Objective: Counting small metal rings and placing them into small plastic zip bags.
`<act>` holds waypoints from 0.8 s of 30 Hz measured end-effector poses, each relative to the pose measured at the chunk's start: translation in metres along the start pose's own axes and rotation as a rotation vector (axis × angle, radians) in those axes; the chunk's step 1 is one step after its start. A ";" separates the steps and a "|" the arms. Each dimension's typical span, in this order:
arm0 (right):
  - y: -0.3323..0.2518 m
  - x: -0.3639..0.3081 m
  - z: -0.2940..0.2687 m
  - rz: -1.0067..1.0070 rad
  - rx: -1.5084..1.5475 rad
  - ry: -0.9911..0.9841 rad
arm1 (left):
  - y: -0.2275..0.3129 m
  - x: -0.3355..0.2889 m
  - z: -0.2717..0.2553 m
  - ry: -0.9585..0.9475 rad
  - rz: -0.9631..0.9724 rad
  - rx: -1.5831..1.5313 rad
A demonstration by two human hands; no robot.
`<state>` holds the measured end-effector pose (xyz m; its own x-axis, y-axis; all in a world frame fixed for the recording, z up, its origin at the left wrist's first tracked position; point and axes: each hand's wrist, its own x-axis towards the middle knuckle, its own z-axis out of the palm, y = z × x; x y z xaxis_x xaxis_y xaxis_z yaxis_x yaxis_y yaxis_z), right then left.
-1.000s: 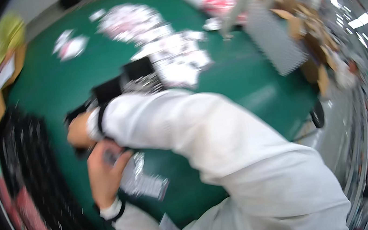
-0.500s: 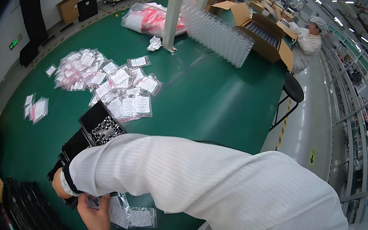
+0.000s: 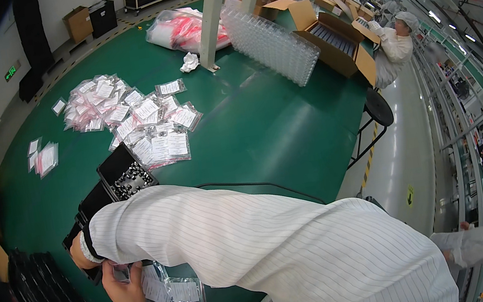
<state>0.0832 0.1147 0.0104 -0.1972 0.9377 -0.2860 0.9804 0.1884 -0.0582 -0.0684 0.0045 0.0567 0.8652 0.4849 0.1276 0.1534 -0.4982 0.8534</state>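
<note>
My left hand [image 3: 126, 296] is closed on a small clear plastic bag [image 3: 121, 273], its thumb and fingers pinching it beside the black bins. Across my front stretches my right arm in its striped white sleeve, with my right hand [image 3: 79, 255] down at the leftmost black bin [image 3: 74, 235]; its fingers are hidden behind the wrist and cuff. Farther along, another black bin [image 3: 113, 167] holds many small shiny metal parts [image 3: 133, 180]. Just right of my left hand lie clear bags with white printed slips [image 3: 182, 291], partly under my sleeve.
A heap of bagged slips [image 3: 102, 102] spreads over the green table [image 3: 250, 125]. Black trays [image 3: 59, 300] are stacked at left. Beyond stand a metal post [image 3: 214, 19], a clear plastic tray [image 3: 276, 44] and an open carton [image 3: 331, 39]. A co-worker [image 3: 395, 46] is at right.
The view has shifted slightly, so the table things sit a little farther left. My left hand still pinches the bag and my right stays at the bin. Another person's arm now shows at lower right.
</note>
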 end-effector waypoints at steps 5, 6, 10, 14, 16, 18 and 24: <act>-0.025 -0.026 -0.041 -0.139 0.058 0.106 | -0.006 -0.010 -0.026 0.038 0.066 0.047; -0.024 -0.030 -0.048 -0.165 0.092 0.145 | -0.008 -0.011 -0.031 0.049 0.053 0.053; 0.009 -0.082 -0.047 -0.082 0.155 0.220 | 0.000 0.009 -0.008 0.011 0.058 0.026; 0.025 -0.080 -0.040 -0.140 0.367 0.396 | -0.013 0.003 -0.018 0.030 0.085 -0.040; 0.012 -0.088 -0.057 0.101 0.746 0.332 | -0.012 -0.004 -0.029 0.044 0.095 -0.018; 0.016 -0.097 -0.065 0.115 1.055 0.314 | -0.011 -0.005 -0.029 0.073 0.091 -0.046; 0.027 -0.116 -0.057 0.197 1.985 0.407 | -0.013 -0.003 -0.024 0.121 0.092 -0.141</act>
<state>0.1330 0.0275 0.0969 0.1780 0.9526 -0.2468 -0.4226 -0.1525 -0.8934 -0.0846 0.0271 0.0571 0.8073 0.5292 0.2612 0.0006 -0.4434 0.8963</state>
